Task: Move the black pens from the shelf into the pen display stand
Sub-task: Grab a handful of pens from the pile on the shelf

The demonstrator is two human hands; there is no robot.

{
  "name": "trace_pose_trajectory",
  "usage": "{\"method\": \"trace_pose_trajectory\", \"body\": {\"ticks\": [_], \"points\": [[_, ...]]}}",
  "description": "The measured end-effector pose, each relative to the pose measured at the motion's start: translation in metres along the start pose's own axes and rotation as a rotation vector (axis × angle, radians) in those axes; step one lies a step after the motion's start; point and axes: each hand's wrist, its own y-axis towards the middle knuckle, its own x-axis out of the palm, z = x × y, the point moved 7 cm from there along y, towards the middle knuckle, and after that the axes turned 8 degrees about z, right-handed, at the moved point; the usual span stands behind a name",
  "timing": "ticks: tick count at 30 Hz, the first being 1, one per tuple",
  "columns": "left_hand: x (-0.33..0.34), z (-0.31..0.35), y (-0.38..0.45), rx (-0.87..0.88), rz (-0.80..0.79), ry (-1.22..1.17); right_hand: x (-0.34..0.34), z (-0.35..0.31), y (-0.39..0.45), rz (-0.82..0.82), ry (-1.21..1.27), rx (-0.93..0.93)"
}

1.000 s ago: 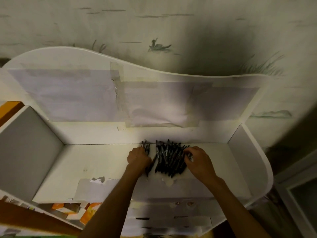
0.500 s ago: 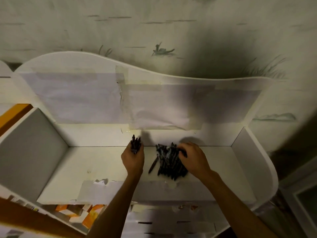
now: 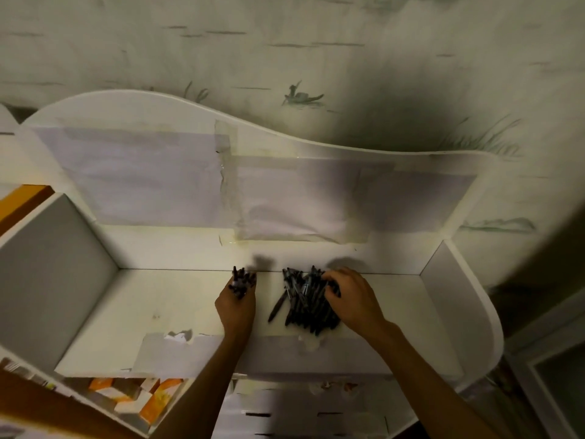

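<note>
a pale wall (image 3: 316,52) printed with faint reeds and a small boat is seen behind everything, and against it a white shelf (image 3: 164,312) with a wavy back panel is set. sheets of paper (image 3: 133,179) are taped across that back panel, above both hands. beyond the left hand, further left and lower down, orange and white boxes (image 3: 139,397) are glimpsed in a lower compartment.

on the shelf floor a heap of black pens (image 3: 304,302) is spread, lying between the two hands and partly under the right one. the right hand (image 3: 354,299) is laid over the right side of the heap, its fingers curled down into the pens; how many are actually pinched cannot be told. one loose pen (image 3: 277,307) is angled out from the heap's left edge, in the gap towards the left hand.

the left hand (image 3: 235,307) is closed round a small bundle of pens (image 3: 242,280), gripped upright, tips sticking out above the fingers near the shelf's back corner line. the bundle is held apart from the heap.
</note>
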Motion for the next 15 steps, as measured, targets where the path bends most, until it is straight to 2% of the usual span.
{"method": "trace_pose_trajectory", "body": {"ticks": [3,10,15], "points": [[-0.005,0.0,0.007,-0.088,0.041,-0.106,0.001,-0.006,0.003,0.02,0.021,-0.015],[-0.013,-0.004,0.01,0.002,-0.065,0.001,0.008,-0.024,0.006,0.015,0.034,-0.032],[-0.022,0.0,0.011,-0.03,-0.185,-0.073,0.011,-0.041,0.012,0.013,0.046,-0.051]]}}
